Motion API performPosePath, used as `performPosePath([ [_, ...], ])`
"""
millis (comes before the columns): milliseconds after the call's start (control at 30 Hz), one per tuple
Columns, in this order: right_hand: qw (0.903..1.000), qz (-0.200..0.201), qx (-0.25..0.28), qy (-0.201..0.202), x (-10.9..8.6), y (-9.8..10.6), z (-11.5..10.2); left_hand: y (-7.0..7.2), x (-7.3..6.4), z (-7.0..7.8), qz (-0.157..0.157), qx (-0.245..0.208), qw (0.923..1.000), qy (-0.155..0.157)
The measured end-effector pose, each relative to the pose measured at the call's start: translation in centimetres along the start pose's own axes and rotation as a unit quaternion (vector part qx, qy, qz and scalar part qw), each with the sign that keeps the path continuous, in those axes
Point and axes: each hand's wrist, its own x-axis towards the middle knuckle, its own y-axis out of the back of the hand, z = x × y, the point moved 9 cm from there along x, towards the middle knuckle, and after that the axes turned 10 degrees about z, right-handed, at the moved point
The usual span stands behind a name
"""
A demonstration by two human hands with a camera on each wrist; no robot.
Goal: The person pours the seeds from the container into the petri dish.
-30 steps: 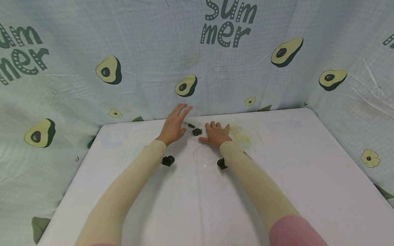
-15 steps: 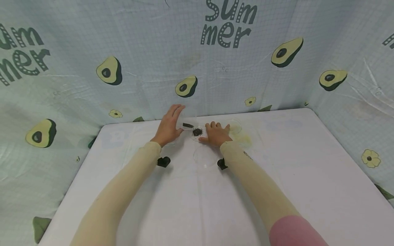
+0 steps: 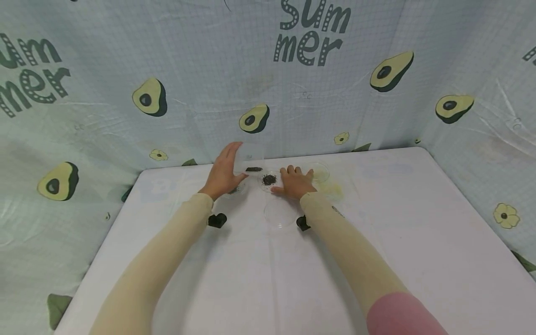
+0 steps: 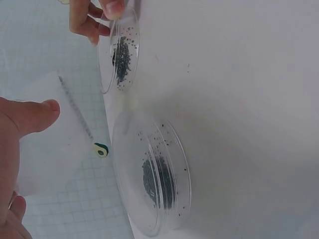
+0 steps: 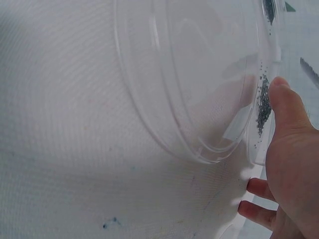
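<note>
Both sleeved forearms reach to the far side of a white table. My left hand (image 3: 222,176) grips a clear, see-through container (image 4: 55,154), with dark granules (image 3: 253,169) lying in a thin layer at its bottom. Its thumb lies across the near wall. Beneath this hand is a clear petri dish (image 4: 185,164) with a heap of dark granules. My right hand (image 3: 295,182) holds the edge of another petri dish (image 3: 264,187) between thumb and fingers; a dark granule pile (image 3: 269,179) sits in its middle.
An empty-looking clear dish (image 3: 279,214) stands nearer me, between the forearms. Another clear dish (image 3: 320,172) lies right of my right hand, by a yellowish stain (image 3: 332,189). An avocado-print cloth (image 3: 209,70) hangs directly behind the table's far edge.
My left hand has moved left, away from the right hand's dish. The container has turned from tilted to upright, and its granules now lie level. My right hand stays in place.
</note>
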Motion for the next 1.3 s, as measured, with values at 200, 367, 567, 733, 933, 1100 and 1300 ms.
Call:
performPosePath([
  [200,1.0,0.002,0.004,0.002,0.0,0.1,0.0,0.5,-0.3,-1.0,0.001,0.006,0.9993,0.035],
  [367,0.9999,-0.003,0.01,0.0,-0.3,0.3,-0.1,1.0,-0.5,-1.8,-0.001,0.005,0.9978,0.066],
  [567,0.9999,-0.003,0.013,0.0,-0.6,0.5,-0.1,1.4,-0.8,-2.7,-0.007,0.007,0.9962,0.087],
  [733,0.9999,0.003,0.016,0.002,-0.5,0.4,0.0,2.1,-1.3,-3.5,-0.006,0.008,0.9954,0.095],
  [933,0.9998,0.009,0.019,0.004,-0.2,0.1,-0.1,2.9,-1.8,-4.6,0.001,-0.009,0.9941,0.108],
  [1100,0.9998,0.008,0.017,0.004,-0.1,-0.1,-0.1,3.3,-2.2,-5.3,0.001,-0.01,0.9918,0.127],
  [1300,0.9998,0.008,0.017,0.002,0.0,-0.2,0.1,3.8,-2.4,-5.8,0.006,-0.001,0.9912,0.132],
])
